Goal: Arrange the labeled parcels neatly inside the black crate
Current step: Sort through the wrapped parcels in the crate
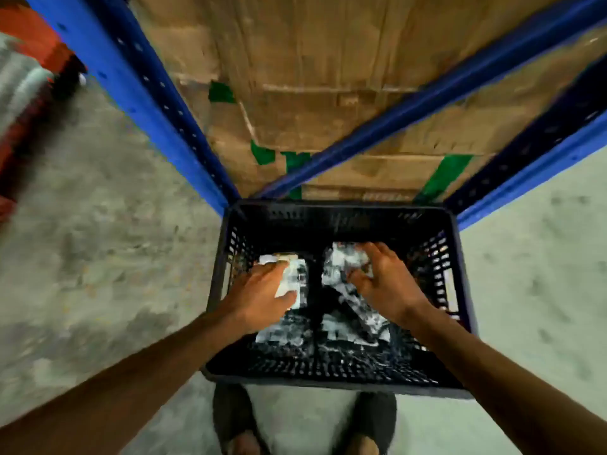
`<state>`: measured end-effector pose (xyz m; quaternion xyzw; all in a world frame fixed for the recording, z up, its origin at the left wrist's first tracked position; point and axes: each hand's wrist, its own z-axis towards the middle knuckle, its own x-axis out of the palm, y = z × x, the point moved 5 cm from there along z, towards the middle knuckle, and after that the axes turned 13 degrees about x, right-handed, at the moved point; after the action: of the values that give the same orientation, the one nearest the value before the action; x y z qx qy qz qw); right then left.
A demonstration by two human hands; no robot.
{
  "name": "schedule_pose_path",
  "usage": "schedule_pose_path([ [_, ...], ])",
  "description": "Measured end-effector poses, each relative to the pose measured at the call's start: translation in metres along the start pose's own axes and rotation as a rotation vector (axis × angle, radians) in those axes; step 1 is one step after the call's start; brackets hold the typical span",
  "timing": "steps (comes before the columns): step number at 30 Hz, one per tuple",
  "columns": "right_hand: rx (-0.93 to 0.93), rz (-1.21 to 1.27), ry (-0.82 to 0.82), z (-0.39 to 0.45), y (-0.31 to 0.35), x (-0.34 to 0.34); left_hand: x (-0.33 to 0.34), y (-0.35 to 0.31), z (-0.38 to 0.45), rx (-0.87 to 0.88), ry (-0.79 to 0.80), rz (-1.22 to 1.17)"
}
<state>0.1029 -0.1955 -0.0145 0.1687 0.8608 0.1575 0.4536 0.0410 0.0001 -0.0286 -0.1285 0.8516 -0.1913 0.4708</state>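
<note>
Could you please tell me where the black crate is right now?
In the head view, the black crate sits on the concrete floor at lower centre, just ahead of the person's feet, its far side against the blue rack holding cardboard boxes.

Left arm: reaching in from 7 o'clock, forearm bare.
Left hand [262, 295]: lying palm down, fingers curling around something white.
Right arm: reaching in from 5 o'clock, forearm bare.
Right hand [382, 279]: hanging palm down, fingers bending and pinching; whether it is gripping is blurring out.
</note>
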Motion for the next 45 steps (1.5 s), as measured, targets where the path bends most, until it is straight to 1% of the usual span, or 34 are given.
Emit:
schedule_pose_path([
  [1, 0.019, 0.054, 0.028, 0.018, -0.008, 0.027, 0.021, 0.013, 0.013, -0.044, 0.019, -0.016],
  [3, 0.062, 0.080, 0.100, 0.059, -0.021, 0.087, 0.066, 0.044, 0.048, -0.125, 0.055, -0.011],
  [4, 0.125, 0.102, 0.167, 0.080, -0.025, 0.117, 0.081, 0.057, 0.062, -0.152, 0.089, 0.026],
  [6, 0.203, 0.136, 0.254, 0.115, -0.031, 0.170, 0.107, 0.072, 0.085, -0.148, 0.186, 0.198],
  [8, 0.254, 0.198, 0.278, 0.141, -0.032, 0.207, 0.124, 0.088, 0.104, -0.151, 0.242, 0.327],
  [10, 0.305, 0.260, 0.290, 0.158, -0.034, 0.228, 0.132, 0.099, 0.119, -0.184, 0.268, 0.314],
  [13, 0.351, 0.313, 0.372, 0.158, -0.039, 0.255, 0.133, 0.102, 0.130, -0.195, 0.254, 0.216],
  [15, 0.372, 0.321, 0.369, 0.152, -0.039, 0.262, 0.129, 0.101, 0.131, -0.189, 0.213, 0.153],
  [18, 0.434, 0.448, 0.338, 0.145, -0.035, 0.255, 0.126, 0.099, 0.122, -0.221, 0.130, 0.022],
  [21, 0.406, 0.648, 0.281, 0.145, -0.025, 0.238, 0.117, 0.100, 0.119, -0.255, -0.060, -0.290],
  [23, 0.303, 0.823, 0.258, 0.149, -0.011, 0.224, 0.109, 0.102, 0.121, -0.275, -0.200, -0.589],
  [24, 0.243, 0.887, 0.247, 0.150, -0.004, 0.216, 0.105, 0.103, 0.121, -0.313, -0.245, -0.697],
  [25, 0.187, 0.923, 0.240, 0.151, 0.001, 0.208, 0.104, 0.104, 0.120, -0.368, -0.256, -0.754],
  [27, 0.123, 0.945, 0.253, 0.153, 0.006, 0.194, 0.101, 0.106, 0.119, -0.445, -0.215, -0.761],
  [28, 0.109, 0.939, 0.281, 0.153, 0.004, 0.192, 0.101, 0.108, 0.119, -0.456, -0.203, -0.765],
  [31, 0.044, 0.916, 0.414, 0.153, -0.005, 0.191, 0.099, 0.112, 0.125, -0.426, -0.245, -0.840],
  [33, -0.012, 0.850, 0.484, 0.155, -0.007, 0.192, 0.101, 0.118, 0.127, -0.406, -0.260, -0.923],
  [34, -0.024, 0.799, 0.481, 0.155, -0.007, 0.193, 0.104, 0.120, 0.128, -0.401, -0.264, -0.974],
  [36, -0.030, 0.628, 0.396, 0.161, -0.010, 0.197, 0.113, 0.125, 0.127, -0.425, -0.257, -1.064],
  [38, -0.011, 0.384, 0.277, 0.170, -0.018, 0.205, 0.122, 0.131, 0.128, -0.440, -0.235, -1.153],
  [39, 0.010, 0.268, 0.259, 0.175, -0.023, 0.210, 0.125, 0.133, 0.128, -0.450, -0.227, -1.170],
  [40, 0.022, 0.159, 0.280, 0.177, -0.027, 0.216, 0.125, 0.137, 0.129, -0.457, -0.238, -1.135],
  [41, -0.003, 0.018, 0.300, 0.176, -0.031, 0.221, 0.125, 0.142, 0.131, -0.455, -0.270, -1.022],
  [43, -0.150, -0.303, 0.280, 0.169, -0.032, 0.231, 0.119, 0.150, 0.136, -0.474, -0.364, -0.505],
  [44, -0.236, -0.436, 0.246, 0.164, -0.029, 0.236, 0.118, 0.144, 0.139, -0.422, -0.358, -0.339],
  [45, -0.294, -0.545, 0.211, 0.159, -0.028, 0.242, 0.122, 0.138, 0.144, -0.369, -0.306, -0.297],
])
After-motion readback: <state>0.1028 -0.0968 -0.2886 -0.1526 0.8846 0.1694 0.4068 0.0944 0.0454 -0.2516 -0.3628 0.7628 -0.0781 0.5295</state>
